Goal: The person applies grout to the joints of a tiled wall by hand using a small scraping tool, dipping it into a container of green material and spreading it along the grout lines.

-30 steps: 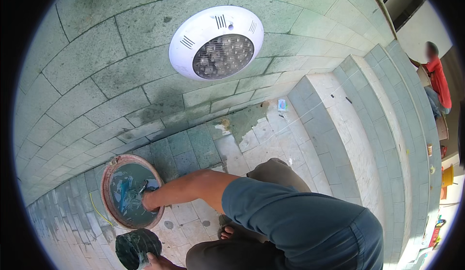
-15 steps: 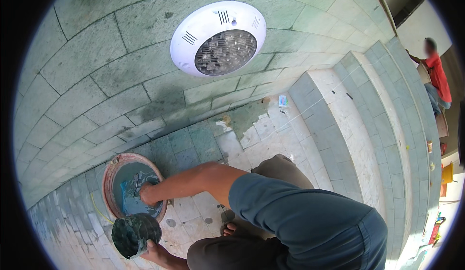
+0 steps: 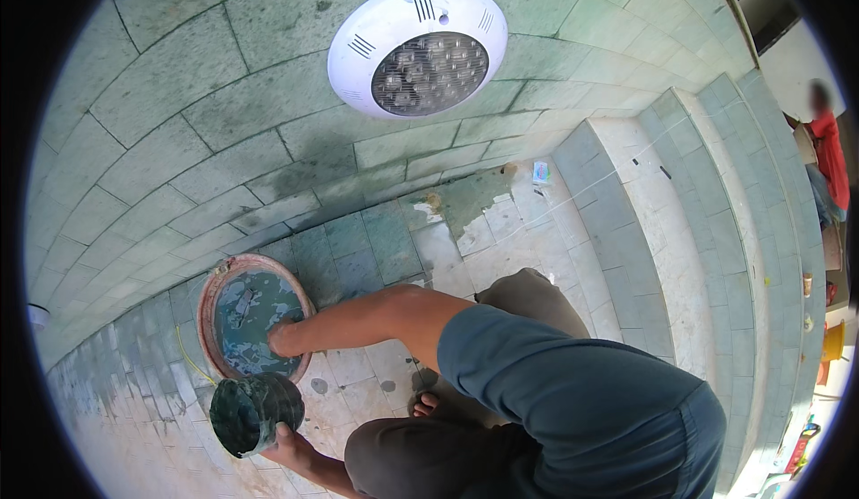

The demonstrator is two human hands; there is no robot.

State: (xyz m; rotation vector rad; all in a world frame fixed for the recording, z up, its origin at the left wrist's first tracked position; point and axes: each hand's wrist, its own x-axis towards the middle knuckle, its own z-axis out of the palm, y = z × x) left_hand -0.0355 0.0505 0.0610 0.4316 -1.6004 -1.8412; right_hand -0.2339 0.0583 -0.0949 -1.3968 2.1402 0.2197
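Note:
My left hand (image 3: 284, 445) grips a wet, dark green-black cylindrical container (image 3: 255, 415) near the lower left, its opening facing left. My right hand (image 3: 284, 338) reaches into a round pinkish bucket (image 3: 208, 311) of murky grey-green water (image 3: 250, 315), with the fingers hidden by the water. The bucket stands on the tiles beside the stone-tiled wall, just beyond the container, and a thin yellow line (image 3: 192, 365) lies along its left side.
Overhead on the wall is a round white light (image 3: 429, 69). Tiled steps (image 3: 662, 239) rise at the right, where a person in red (image 3: 828, 159) sits beyond them. A small packet (image 3: 540, 173) lies near the wall's base. My knees and bare foot (image 3: 425, 405) are below me.
The view has shifted, so the wall, bucket and steps appear higher and farther right. The blue item seen earlier in the bucket is mostly hidden. My left hand has raised the container slightly.

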